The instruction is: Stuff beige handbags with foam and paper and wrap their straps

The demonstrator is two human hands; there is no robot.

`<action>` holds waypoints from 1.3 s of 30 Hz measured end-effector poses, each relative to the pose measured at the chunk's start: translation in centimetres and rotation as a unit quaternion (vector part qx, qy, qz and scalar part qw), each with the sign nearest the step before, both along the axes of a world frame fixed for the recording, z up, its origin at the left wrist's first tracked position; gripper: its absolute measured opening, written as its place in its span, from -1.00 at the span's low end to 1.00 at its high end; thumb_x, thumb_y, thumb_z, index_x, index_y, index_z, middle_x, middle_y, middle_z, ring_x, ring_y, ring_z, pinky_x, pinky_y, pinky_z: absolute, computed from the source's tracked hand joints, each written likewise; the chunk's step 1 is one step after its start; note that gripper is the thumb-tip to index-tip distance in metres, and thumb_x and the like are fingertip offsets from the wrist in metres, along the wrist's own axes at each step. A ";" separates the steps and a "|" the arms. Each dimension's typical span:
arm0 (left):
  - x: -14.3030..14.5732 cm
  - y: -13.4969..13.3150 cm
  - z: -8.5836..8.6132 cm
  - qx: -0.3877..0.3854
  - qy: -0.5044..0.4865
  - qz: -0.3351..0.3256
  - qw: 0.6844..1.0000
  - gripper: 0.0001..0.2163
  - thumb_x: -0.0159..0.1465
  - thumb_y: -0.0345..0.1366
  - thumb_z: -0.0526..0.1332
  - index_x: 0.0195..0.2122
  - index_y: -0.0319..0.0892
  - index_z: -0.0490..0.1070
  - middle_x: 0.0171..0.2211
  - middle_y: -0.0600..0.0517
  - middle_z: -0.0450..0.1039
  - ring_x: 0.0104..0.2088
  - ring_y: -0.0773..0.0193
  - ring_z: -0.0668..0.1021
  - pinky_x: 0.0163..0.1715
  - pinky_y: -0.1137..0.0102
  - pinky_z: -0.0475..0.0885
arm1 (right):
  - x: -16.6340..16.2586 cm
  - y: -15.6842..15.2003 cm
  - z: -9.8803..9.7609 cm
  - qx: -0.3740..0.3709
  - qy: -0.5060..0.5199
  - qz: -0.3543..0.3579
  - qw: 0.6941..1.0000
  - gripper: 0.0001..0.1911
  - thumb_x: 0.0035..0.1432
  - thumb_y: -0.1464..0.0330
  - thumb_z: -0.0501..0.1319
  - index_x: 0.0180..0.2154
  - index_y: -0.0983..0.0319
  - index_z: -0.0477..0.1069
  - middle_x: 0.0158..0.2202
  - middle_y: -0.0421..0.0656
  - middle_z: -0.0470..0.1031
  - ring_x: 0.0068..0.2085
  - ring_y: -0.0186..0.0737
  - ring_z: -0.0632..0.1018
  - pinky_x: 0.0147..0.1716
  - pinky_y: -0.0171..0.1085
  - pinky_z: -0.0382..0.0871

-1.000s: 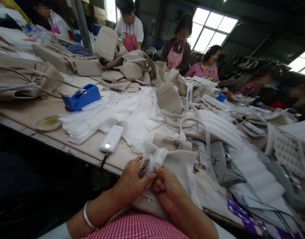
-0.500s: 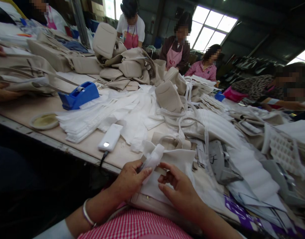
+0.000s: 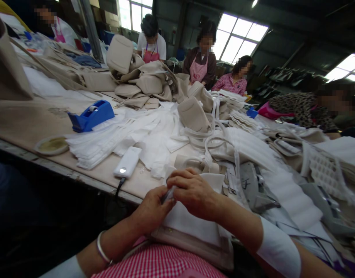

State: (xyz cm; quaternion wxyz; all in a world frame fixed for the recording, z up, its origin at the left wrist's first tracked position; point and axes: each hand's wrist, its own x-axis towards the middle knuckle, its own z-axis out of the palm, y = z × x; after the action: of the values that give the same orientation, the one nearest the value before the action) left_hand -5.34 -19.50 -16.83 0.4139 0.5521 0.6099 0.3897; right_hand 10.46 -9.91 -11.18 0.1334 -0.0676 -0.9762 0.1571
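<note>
A beige bag with white wrapping lies against my body at the table's near edge. My left hand pinches a small grey metal fitting at the bag's top. My right hand reaches across above the bag, fingers curled over the same fitting and the white wrapping around it. Both hands touch each other there. What my right fingers grip is hidden under them.
A white power bank with cable lies left of my hands. Stacks of white foam sheets, a blue tape dispenser, a round dish and beige bags cover the table. Several people work along the far side.
My right hand rose from below the bag's fitting and now covers it from above. The white wrapping that stuck up between my hands is now under my right hand. The view shifted slightly.
</note>
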 end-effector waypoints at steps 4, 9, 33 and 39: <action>0.0 -0.2 0.2 0.019 -0.001 0.007 1.000 -0.81 0.18 -0.17 0.20 -0.29 -0.16 0.51 -0.34 0.02 0.53 -0.24 0.13 0.52 -0.15 0.30 0.45 | -0.9 0.6 -1.1 -0.107 0.029 -0.094 0.989 -0.94 0.06 0.49 0.29 -0.41 0.22 0.50 0.04 -0.02 0.46 -0.02 -0.07 0.48 -0.03 -0.09 0.21; -0.2 -0.3 0.4 0.018 -0.031 -0.042 0.998 -0.80 0.24 -0.23 0.15 -0.17 -0.13 0.49 -0.22 0.01 0.54 -0.15 0.14 0.52 -0.03 0.30 0.40 | -0.7 0.1 -2.6 -0.140 0.032 -0.122 0.982 -0.88 0.09 0.50 0.24 -0.47 0.22 0.45 -0.52 -0.20 0.49 -0.40 -0.27 0.46 -0.20 -0.23 0.22; 0.7 0.1 -0.7 -0.017 -0.093 -0.046 0.995 -0.74 0.25 -0.17 0.17 -0.32 -0.24 0.56 -0.29 0.04 0.56 -0.30 0.22 0.52 -0.31 0.43 0.36 | -2.1 3.3 0.5 -0.265 -0.244 -0.101 0.928 -0.86 0.07 0.36 0.26 -0.45 0.26 0.56 -0.56 -0.25 0.43 -0.49 -0.38 0.39 -0.46 -0.39 0.20; 0.8 0.1 -0.4 -0.020 -0.062 -0.042 0.997 -0.80 0.21 -0.26 0.17 -0.29 -0.24 0.55 -0.33 0.02 0.56 -0.29 0.19 0.52 -0.27 0.39 0.36 | -3.6 3.9 1.2 -0.196 -0.334 -0.060 0.920 -0.86 0.04 0.34 0.28 -0.38 0.27 0.56 -0.56 -0.26 0.43 -0.51 -0.39 0.38 -0.51 -0.40 0.15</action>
State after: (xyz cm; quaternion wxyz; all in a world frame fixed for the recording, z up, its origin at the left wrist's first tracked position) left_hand -4.59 -19.36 -17.19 0.4777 0.5437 0.5670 0.3934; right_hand 6.87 -6.04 -10.02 -0.2068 -0.1997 -0.9079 0.3052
